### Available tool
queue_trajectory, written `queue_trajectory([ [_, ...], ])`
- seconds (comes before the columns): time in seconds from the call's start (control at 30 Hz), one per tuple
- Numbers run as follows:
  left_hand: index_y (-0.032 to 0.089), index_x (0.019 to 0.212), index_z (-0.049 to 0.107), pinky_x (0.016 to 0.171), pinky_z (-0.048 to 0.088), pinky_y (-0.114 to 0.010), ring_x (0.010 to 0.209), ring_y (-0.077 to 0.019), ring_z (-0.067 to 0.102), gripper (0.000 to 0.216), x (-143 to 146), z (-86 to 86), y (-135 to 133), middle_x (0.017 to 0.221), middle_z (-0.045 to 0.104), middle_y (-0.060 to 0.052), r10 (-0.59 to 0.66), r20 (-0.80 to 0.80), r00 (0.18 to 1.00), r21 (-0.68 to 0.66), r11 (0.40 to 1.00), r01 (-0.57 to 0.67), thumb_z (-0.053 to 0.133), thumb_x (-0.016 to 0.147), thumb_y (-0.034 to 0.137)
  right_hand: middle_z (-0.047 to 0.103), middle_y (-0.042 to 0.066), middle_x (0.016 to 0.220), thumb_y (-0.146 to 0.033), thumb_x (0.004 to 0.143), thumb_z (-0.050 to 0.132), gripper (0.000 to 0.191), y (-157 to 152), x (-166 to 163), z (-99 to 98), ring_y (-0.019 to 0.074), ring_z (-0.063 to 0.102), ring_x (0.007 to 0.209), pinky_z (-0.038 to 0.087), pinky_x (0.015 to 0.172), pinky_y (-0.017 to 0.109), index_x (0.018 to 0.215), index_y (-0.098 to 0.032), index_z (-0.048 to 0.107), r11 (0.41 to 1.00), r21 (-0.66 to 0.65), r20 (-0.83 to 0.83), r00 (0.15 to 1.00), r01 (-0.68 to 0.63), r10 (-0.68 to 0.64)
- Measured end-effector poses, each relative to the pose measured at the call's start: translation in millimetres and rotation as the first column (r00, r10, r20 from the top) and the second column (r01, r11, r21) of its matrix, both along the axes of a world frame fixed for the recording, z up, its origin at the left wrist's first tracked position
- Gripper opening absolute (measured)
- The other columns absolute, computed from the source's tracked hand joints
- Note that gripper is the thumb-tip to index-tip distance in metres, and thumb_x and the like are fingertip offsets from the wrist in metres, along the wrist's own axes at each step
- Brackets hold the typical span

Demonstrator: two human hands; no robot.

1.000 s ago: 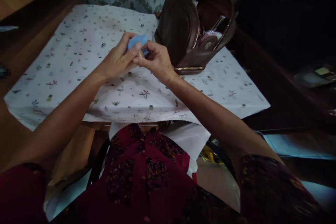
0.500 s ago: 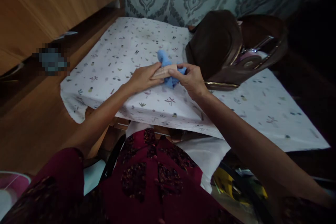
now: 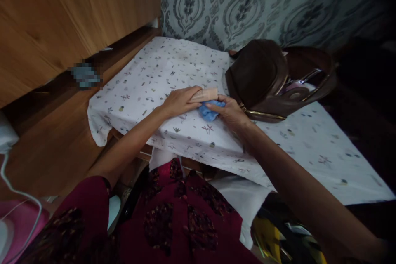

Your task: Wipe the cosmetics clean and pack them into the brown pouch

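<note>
My left hand (image 3: 179,101) grips a small beige tube-like item (image 3: 206,94) by its left end, fingers curled on it. Beside it my right hand (image 3: 228,111) pinches a crumpled blue cloth (image 3: 207,112) that lies under the tube and touches it. Both hands rest low on the white patterned tablecloth (image 3: 154,78). A brown leather bag (image 3: 260,76) stands open just right of my hands, with a pale round item (image 3: 295,93) showing inside its mouth.
A wooden panel (image 3: 62,16) and dark ledge run along the left. Patterned wallpaper (image 3: 247,8) is behind the table. A white cable (image 3: 18,192) and pink object (image 3: 15,222) sit at the lower left. Dark furniture fills the right side.
My hands have dropped from in front of the bag down onto the tablecloth. The blue cloth now lies under the beige tube instead of being held up. The view has swung left.
</note>
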State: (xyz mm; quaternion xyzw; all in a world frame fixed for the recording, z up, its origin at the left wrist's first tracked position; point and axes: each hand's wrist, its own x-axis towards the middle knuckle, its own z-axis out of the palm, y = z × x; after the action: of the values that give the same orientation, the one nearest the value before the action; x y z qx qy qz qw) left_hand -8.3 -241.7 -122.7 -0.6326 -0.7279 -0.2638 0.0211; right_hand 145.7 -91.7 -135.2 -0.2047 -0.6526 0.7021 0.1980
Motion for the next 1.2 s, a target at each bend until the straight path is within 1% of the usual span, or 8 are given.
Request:
queue_trajectory([
  [0.23, 0.023, 0.129, 0.052, 0.085, 0.053, -0.035, 0.107, -0.0254, 0.069, 0.038, 4, 4.7, -2, 0.121, 0.071, -0.009, -0.003, -0.069, 0.998, -0.002, 1.0, 0.003, 0.058, 0.096, 0.042, 0.065, -0.002, 0.068, -0.047, 0.053, 0.093, 0.047, 9, 5, 1.1, 0.0128, 0.059, 0.058, 0.051, 0.058, 0.027, 0.08, -0.021, 0.065, 0.999, -0.043, -0.08, 0.997, -0.026, 0.022],
  [0.33, 0.022, 0.129, 0.05, 0.086, 0.054, -0.037, 0.11, -0.0267, 0.068, 0.037, 3, 2.9, 1, 0.124, 0.069, -0.011, -0.008, -0.121, 0.993, 0.005, 1.0, 0.009, 0.055, 0.098, 0.041, 0.068, 0.0, 0.079, -0.05, 0.062, 0.085, 0.043, 14, 9, 4.0, 0.0143, 0.062, 0.066, 0.054, 0.065, 0.03, 0.09, -0.022, 0.067, 1.0, -0.02, -0.128, 0.992, 0.004, -0.007],
  [0.53, 0.021, 0.124, 0.049, 0.075, 0.055, -0.035, 0.094, -0.0243, 0.07, 0.03, 9, -0.8, 5, 0.11, 0.07, -0.009, 0.033, -0.22, 0.975, -0.006, 0.999, -0.035, 0.05, 0.101, 0.04, 0.072, 0.004, 0.105, -0.049, 0.072, 0.078, 0.055, 10, 9, 7.7, 0.0198, 0.065, 0.09, 0.052, 0.083, 0.034, 0.12, -0.024, 0.068, 0.983, 0.186, -0.141, 0.99, 0.004, 0.022],
  [0.63, 0.02, 0.117, 0.051, 0.076, 0.054, -0.036, 0.09, -0.0244, 0.069, 0.024, 14, -2.0, 6, 0.101, 0.068, -0.008, 0.052, -0.29, 0.956, -0.02, 0.998, -0.06, 0.051, 0.101, 0.039, 0.071, 0.003, 0.104, -0.049, 0.07, 0.081, 0.049, 3, 1, 8.5, 0.0214, 0.063, 0.096, 0.048, 0.09, 0.033, 0.11, -0.023, 0.072, 0.942, 0.334, -0.122, 0.992, 0.035, 0.007],
  [0.73, 0.018, 0.116, 0.051, 0.077, 0.053, -0.038, 0.089, -0.0259, 0.068, 0.023, 17, -3.0, 6, 0.099, 0.066, -0.009, 0.08, -0.356, 0.931, -0.021, 0.995, -0.094, 0.051, 0.101, 0.035, 0.064, -0.001, 0.077, -0.053, 0.079, 0.072, 0.034, 0, -6, 10.3, 0.0183, 0.057, 0.078, 0.045, 0.078, 0.03, 0.092, -0.022, 0.069, 0.901, 0.43, -0.07, 0.997, 0.06, -0.033],
  [0.83, 0.018, 0.118, 0.05, 0.077, 0.053, -0.039, 0.089, -0.0269, 0.067, 0.022, 18, -4.6, 7, 0.099, 0.065, -0.009, 0.109, -0.409, 0.906, -0.005, 0.993, -0.121, 0.051, 0.101, 0.031, 0.049, -0.004, 0.06, -0.054, 0.088, 0.058, 0.038, 5, -12, 13.8, 0.0156, 0.048, 0.064, 0.037, 0.066, 0.028, 0.069, -0.021, 0.059, 0.88, 0.473, 0.016, 0.998, 0.042, -0.056],
  [0.97, 0.017, 0.12, 0.05, 0.078, 0.051, -0.04, 0.091, -0.0282, 0.065, 0.022, 16, -7.6, 8, 0.099, 0.064, -0.01, 0.132, -0.47, 0.873, 0.029, 0.991, -0.134, 0.05, 0.1, 0.026, 0.046, -0.003, 0.055, -0.051, 0.089, 0.051, 0.045, 17, -21, 19.3, 0.0152, 0.045, 0.059, 0.033, 0.061, 0.028, 0.056, -0.021, 0.051, 0.888, 0.459, 0.144, 0.989, -0.04, -0.029],
  [1.2, 0.015, 0.121, 0.054, 0.077, 0.048, -0.041, 0.089, -0.028, 0.062, 0.023, 16, -6.6, 8, 0.096, 0.064, -0.011, 0.191, -0.583, 0.79, 0.118, 0.982, -0.151, 0.048, 0.099, 0.016, 0.053, -0.001, 0.054, -0.052, 0.084, 0.052, 0.04, 23, -27, 21.7, 0.0167, 0.048, 0.056, 0.037, 0.056, 0.029, 0.058, -0.021, 0.056, 0.941, 0.329, 0.198, 0.98, -0.075, 0.009],
])
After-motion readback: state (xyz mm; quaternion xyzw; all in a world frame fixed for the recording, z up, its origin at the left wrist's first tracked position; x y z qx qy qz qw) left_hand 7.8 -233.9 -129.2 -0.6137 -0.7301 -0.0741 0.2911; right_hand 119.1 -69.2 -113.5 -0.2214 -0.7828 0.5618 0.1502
